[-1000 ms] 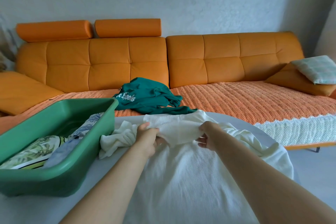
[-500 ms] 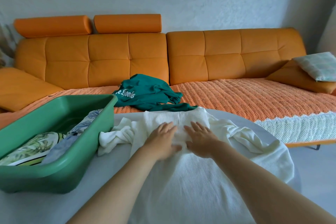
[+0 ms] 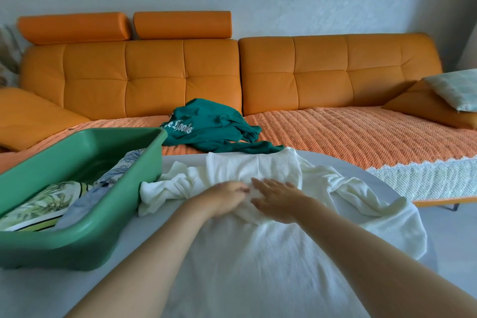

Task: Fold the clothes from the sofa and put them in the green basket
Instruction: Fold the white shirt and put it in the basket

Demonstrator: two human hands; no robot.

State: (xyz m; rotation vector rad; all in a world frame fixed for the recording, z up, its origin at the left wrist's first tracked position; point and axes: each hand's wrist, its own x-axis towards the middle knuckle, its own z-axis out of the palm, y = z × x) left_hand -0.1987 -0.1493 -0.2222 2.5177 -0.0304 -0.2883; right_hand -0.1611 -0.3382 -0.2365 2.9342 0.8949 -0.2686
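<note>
Tabletop (image 3: 51,292): your left hand (image 3: 227,196) and right hand (image 3: 277,197) press flat on white garment (image 3: 258,261); green basket (image 3: 85,245) at nine o'clock.

Only 1 piece of writing in view: white lettering (image 3: 180,127) in blackletter style, printed on the dark green garment (image 3: 214,121) that lies crumpled on the sofa (image 3: 154,64) seat, centre, far side of the table. It sits on the garment's left fold and runs slightly downhill to the right. Start is tucked into a crease. Visible part looks like "le" plus a word ending "ools". Exact reading uncertain.
</note>
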